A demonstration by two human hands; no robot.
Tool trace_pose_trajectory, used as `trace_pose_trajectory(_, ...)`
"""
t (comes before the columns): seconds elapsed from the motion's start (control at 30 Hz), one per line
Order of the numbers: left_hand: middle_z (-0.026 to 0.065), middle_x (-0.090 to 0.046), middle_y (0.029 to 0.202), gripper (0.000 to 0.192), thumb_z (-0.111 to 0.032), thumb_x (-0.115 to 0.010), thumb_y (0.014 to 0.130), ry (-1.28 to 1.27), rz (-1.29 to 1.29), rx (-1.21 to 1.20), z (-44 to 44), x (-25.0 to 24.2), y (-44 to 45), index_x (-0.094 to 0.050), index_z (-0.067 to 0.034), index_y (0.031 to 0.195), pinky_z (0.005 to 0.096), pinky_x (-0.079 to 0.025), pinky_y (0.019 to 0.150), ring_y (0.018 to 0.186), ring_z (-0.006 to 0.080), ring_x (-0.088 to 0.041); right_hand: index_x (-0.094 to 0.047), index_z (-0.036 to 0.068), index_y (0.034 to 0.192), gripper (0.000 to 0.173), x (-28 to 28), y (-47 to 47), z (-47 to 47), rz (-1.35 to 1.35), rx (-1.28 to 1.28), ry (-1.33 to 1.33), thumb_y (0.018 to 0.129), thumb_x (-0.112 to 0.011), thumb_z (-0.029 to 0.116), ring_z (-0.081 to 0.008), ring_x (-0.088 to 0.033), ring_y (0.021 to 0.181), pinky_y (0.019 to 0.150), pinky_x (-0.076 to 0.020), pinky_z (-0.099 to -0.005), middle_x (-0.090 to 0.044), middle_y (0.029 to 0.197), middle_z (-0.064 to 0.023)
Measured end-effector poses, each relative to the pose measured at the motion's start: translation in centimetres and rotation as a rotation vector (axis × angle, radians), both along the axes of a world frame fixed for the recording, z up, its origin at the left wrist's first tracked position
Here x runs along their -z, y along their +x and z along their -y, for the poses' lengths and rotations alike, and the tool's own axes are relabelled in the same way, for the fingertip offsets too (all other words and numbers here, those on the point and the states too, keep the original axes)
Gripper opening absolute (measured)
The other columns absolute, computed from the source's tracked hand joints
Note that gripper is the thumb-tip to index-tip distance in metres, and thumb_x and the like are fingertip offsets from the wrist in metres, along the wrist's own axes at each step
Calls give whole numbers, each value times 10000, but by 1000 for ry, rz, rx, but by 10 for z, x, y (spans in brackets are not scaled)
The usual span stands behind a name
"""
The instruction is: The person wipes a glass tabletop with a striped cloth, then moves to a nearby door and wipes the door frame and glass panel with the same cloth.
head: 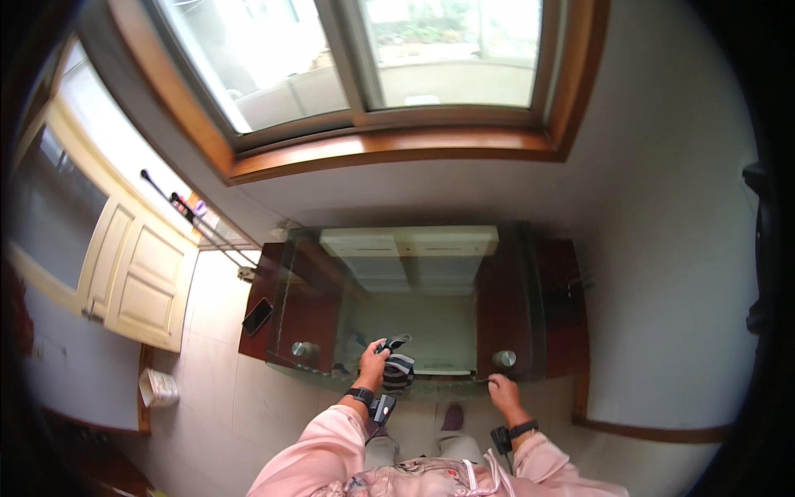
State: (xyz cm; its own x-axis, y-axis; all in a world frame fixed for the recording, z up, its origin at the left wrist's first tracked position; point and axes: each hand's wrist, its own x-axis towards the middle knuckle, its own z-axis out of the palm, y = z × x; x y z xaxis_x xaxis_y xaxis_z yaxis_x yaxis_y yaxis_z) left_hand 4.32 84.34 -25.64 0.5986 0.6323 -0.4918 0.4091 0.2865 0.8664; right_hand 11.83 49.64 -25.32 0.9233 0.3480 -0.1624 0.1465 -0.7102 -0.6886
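My left hand [374,361] grips a striped fabric item [399,368] in grey, black and white, possibly a sock or a rag. The fabric is bunched near the front edge of a glass-topped table [410,317], and part of it lies beyond my fingers. My right hand [502,390] is at the table's front edge on the right, its fingers curled at the rim of the glass. Whether those fingers pinch the edge or only rest on it is not clear. Both wrists wear black straps with small devices.
A black phone [257,316] lies on the dark red wooden surface [261,276] at the left. Round metal glass supports [508,358] show near the front. A window [397,140] is behind the table. At the left are a cream door [146,279] and a white bin [159,387].
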Motion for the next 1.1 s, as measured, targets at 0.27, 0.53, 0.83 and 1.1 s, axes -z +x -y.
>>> trace_pose_trajectory(0.27,163,-618,1170,468,-418,-456,945,-1026,541,-216,9,-92,-33,-549,-42,1207,484,-417,991,1074,333,-578,-677,107,1030,293,-24,-9,2,-172,-166,-50,810,-592,281,-318,-658,898,803,-509,-388,-681,943,-160)
trace_pose_trajectory(0.53,56,-677,852,338,-419,-508,916,-1010,686,-36,38,-134,-95,-639,-107,931,398,-528,734,811,231,-642,-650,44,1074,284,-110,-2,-104,-82,-624,158,828,-627,184,-175,-655,769,718,-518,-306,-687,844,-113)
trace_pose_trajectory(0.83,27,-647,939,322,-325,-418,969,-525,586,-597,-13,-148,-156,-599,-104,1118,308,-494,722,790,160,-609,-577,2,1140,420,-180,-106,-231,-418,-951,415,791,-702,198,-177,-617,894,771,-491,-319,-652,1037,-97)
trace_pose_trajectory(1.1,150,-644,991,311,-325,-467,940,354,319,-744,-97,-194,-268,-582,-78,1090,399,-477,778,932,347,-605,-554,-13,1073,432,-176,-215,-363,-396,-998,238,716,-732,154,-124,-571,826,741,-465,-271,-621,898,-68)
